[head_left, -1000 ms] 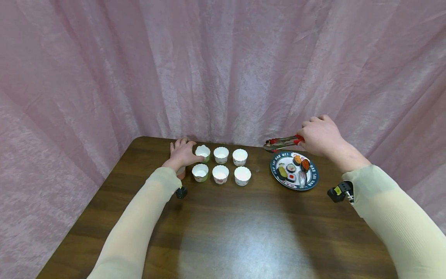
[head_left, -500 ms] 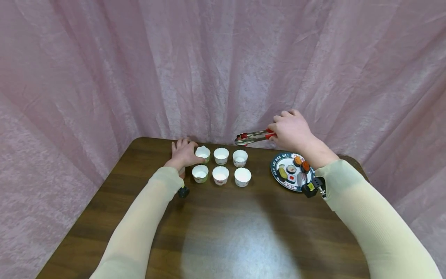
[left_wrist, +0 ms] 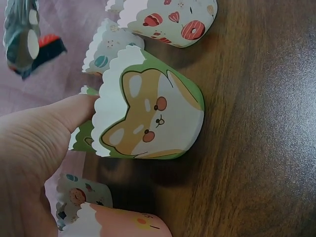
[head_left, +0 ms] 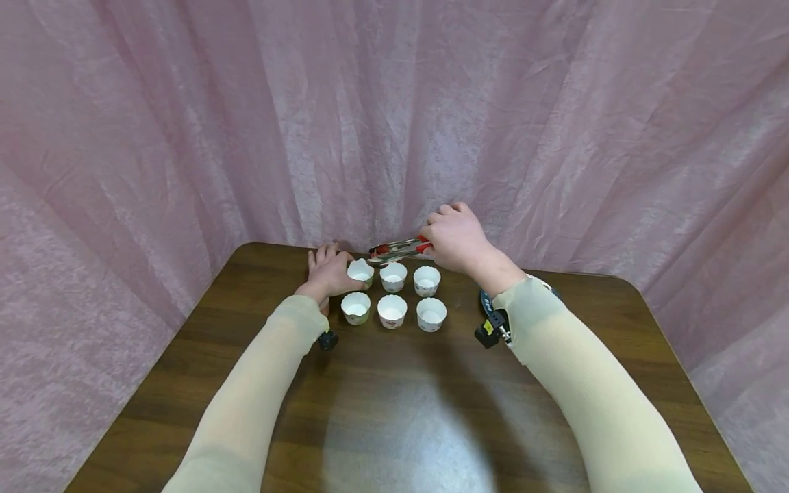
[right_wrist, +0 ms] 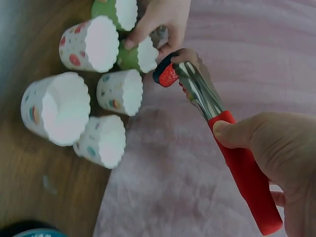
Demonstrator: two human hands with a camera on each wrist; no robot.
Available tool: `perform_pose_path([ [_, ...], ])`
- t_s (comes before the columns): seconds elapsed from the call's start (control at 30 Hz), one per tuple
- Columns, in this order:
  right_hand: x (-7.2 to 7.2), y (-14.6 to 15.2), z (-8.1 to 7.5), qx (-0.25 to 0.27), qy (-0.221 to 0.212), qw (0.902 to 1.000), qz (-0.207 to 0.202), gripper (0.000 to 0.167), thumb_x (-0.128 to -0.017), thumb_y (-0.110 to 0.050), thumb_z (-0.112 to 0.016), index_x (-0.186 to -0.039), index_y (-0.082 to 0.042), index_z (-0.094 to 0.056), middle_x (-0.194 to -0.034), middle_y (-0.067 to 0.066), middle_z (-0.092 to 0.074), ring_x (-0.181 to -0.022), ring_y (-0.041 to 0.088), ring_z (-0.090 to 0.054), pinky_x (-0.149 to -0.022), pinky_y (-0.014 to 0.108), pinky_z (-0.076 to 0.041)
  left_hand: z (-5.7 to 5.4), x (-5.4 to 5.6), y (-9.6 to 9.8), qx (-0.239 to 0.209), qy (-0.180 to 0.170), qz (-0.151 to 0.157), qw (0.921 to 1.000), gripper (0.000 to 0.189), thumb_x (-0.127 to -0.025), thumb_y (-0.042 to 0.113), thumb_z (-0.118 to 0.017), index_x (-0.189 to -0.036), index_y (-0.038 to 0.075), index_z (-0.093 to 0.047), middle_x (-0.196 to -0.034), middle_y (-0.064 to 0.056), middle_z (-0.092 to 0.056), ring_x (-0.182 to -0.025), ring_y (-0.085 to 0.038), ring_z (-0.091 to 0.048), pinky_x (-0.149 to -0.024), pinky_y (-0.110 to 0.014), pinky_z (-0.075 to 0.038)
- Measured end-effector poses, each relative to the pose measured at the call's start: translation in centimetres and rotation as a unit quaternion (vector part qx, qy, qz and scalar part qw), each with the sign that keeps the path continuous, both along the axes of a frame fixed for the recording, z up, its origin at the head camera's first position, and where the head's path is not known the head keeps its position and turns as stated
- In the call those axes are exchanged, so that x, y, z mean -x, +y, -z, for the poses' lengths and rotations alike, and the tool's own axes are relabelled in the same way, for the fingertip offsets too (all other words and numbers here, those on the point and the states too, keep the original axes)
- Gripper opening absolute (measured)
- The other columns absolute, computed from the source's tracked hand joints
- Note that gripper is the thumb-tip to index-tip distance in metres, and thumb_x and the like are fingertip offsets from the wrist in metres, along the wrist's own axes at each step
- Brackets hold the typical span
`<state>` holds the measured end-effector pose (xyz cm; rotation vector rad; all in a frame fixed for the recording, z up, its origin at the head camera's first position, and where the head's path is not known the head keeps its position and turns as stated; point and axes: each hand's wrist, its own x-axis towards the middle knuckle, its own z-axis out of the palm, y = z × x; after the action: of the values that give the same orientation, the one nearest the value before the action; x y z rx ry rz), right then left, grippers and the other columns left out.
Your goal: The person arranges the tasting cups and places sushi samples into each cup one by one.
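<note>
My left hand [head_left: 327, 277] holds the back-left green paper baking cup [right_wrist: 129, 58], its thumb near the scalloped rim. My right hand [head_left: 456, 239] grips red-handled metal tongs [right_wrist: 242, 168]. Between the tong tips is a sushi piece [right_wrist: 168, 75], dark-sided with a red top. In the head view, the tips hang just above and behind the held cup and the back-middle cup [head_left: 393, 277]. A green cup with a dog face [left_wrist: 153, 111] stands in front of the held one, upright on the table.
Other white patterned cups [head_left: 431, 315] stand in two rows to the right. A pinkish cup [left_wrist: 136, 223] is partly hidden by my left hand. My right sleeve covers most of the blue-rimmed plate [head_left: 485, 301]. A pink curtain [head_left: 394, 123] hangs behind the wooden table [head_left: 382, 411].
My right hand has moved left with the tongs and sushi, from above the plate to the back row of cups, lowering slightly at the end. My left hand stays almost in place.
</note>
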<state>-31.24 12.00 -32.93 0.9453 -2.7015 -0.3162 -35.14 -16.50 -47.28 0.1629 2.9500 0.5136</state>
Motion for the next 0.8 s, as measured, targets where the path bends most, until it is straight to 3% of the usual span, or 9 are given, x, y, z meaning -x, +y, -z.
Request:
perform_pose_path([
  [0.2, 0.6, -1.8, 0.9, -0.017, -0.011, 0.9998, 0.01, 0.022, -0.092, -0.035, -0.075, -0.106, -0.019, -0.077, -0.106, 0.003, -0.067, -0.109, 0.028, -0.056, -0.103, 0.05, -0.037, 0.2, 0.2, 0.1, -0.002, 0.002, -0.005, 1.0, 0.08, -0.078, 0.058, -0.081, -0.138, 0.011, -0.057, -0.167, -0.021, -0.015, -0.153, -0.043, 0.001, -0.117, -0.066, 0.009],
  [0.47, 1.1, -3.4, 1.9, -0.011, 0.003, 0.9999, -0.002, 0.021, -0.09, -0.036, -0.078, -0.102, -0.018, -0.078, -0.1, 0.003, -0.066, -0.102, 0.029, -0.057, -0.101, 0.048, -0.037, 0.4, 0.2, 0.1, -0.002, -0.008, -0.004, 1.0, 0.079, -0.078, 0.058, -0.079, -0.137, 0.009, -0.057, -0.168, -0.02, -0.012, -0.154, -0.041, 0.006, -0.117, -0.065, 0.01],
  [0.8, 1.5, -4.7, 2.3, -0.046, 0.001, 0.9989, 0.001, 0.021, -0.092, -0.039, -0.076, -0.099, -0.02, -0.079, -0.101, 0.002, -0.066, -0.102, 0.027, -0.054, -0.098, 0.047, -0.036, 0.4, 0.5, 0.1, 0.009, -0.008, -0.009, 0.9999, 0.073, -0.076, 0.062, -0.08, -0.125, 0.012, -0.061, -0.167, -0.018, -0.014, -0.154, -0.041, 0.004, -0.116, -0.066, 0.011],
])
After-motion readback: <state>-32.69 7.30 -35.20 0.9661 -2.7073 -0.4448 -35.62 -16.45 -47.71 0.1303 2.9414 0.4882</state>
